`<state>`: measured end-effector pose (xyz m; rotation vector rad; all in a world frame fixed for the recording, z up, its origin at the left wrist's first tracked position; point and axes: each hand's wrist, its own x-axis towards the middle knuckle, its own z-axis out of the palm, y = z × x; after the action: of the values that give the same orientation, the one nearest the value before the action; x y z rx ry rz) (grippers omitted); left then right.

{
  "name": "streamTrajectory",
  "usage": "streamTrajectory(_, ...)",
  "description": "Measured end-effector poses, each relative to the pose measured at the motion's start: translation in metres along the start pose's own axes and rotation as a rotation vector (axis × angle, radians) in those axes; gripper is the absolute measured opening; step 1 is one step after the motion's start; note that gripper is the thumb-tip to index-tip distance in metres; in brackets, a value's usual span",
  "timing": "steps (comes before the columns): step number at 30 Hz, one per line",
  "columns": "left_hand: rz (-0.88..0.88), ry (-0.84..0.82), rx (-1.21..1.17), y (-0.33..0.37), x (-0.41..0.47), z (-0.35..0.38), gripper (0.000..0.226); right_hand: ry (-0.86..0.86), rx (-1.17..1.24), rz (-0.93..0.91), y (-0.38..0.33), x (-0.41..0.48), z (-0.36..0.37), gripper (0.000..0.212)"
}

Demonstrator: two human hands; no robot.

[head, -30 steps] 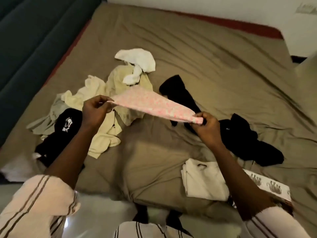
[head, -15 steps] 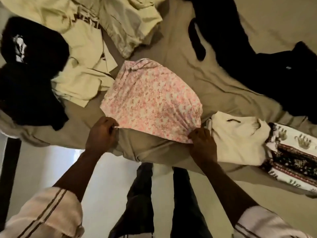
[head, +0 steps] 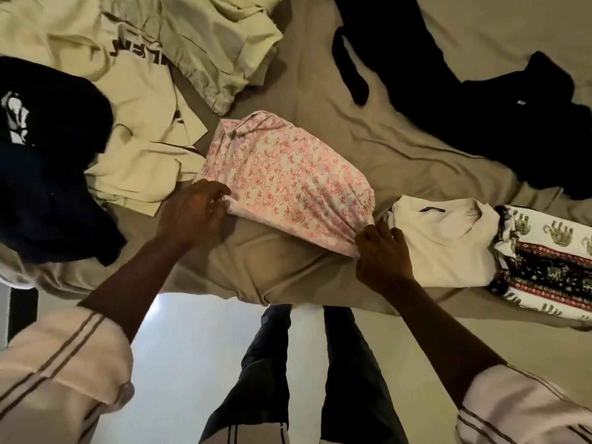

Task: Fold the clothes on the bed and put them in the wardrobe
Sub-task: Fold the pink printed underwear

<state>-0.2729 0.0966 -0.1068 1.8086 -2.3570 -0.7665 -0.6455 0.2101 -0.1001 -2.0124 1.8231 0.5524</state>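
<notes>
A pink floral garment (head: pixel 288 177) lies spread on the tan bed sheet (head: pixel 400 155) near the bed's front edge. My left hand (head: pixel 192 213) pinches its near-left corner. My right hand (head: pixel 381 254) grips its near-right corner, where the cloth bunches. Unfolded cream clothes (head: pixel 141 129) lie to the left. A dark navy garment (head: pixel 48 155) lies at the far left. Black clothes (head: pixel 480 91) are spread at the upper right.
Just right of my right hand sits a folded cream top (head: pixel 448 238), with a folded elephant-print cloth (head: pixel 547 267) beside it. Below the bed edge I see the pale floor (head: pixel 192 363) and my own legs (head: pixel 304 379) in dark trousers.
The pink garment, held up in the air a second ago, now lies flat on the bed. My view has tipped down. Both hands have shifted slightly along its near edge.
</notes>
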Motion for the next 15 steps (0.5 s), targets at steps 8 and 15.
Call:
streamTrajectory(8, -0.133, 0.049, 0.164, 0.020, 0.057, 0.033, 0.033, -0.054, 0.502, 0.677, -0.022, 0.015, 0.008, 0.045)
streamTrajectory(15, -0.128, 0.110, -0.116, 0.040, 0.048, 0.053, 0.023, 0.396, 0.260, 0.020, -0.061, 0.020, 0.017, 0.035)
